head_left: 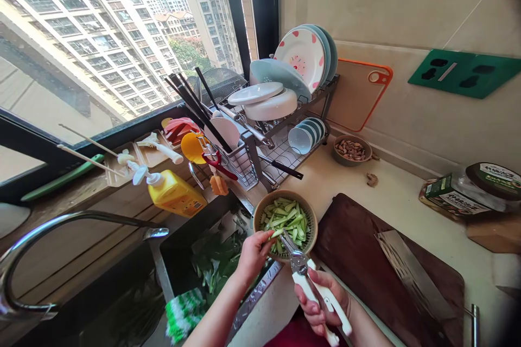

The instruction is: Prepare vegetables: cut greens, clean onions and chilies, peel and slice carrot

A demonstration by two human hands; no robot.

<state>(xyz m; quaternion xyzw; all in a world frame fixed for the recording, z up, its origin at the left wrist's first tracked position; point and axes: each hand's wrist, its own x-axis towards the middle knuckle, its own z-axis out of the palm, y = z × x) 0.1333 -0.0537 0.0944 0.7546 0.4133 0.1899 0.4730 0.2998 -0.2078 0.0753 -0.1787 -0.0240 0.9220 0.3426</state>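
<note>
Over the near side of a round tan basket (pixel 257 223), my left hand (pixel 253 258) pinches a pale green vegetable stalk (pixel 277 233). My right hand (pixel 321 303) is wrapped around the white handles of kitchen scissors (pixel 300 268). Their metal blades point up and left, close to the stalk and my left fingertips; whether they touch the stalk I cannot tell. Cut pale green vegetable pieces (pixel 290 216) fill the basket. To its left, dark green leaves (pixel 217 268) lie in the sink.
A cleaver (pixel 413 274) rests on the dark cutting board (pixel 354 244) at right. Behind stand a dish rack (pixel 295 165) with plates and a bowl of brown pieces (pixel 352 150). A yellow bottle (pixel 177 195), a faucet (pixel 77 216) and a green-white cloth (pixel 185 312) are left.
</note>
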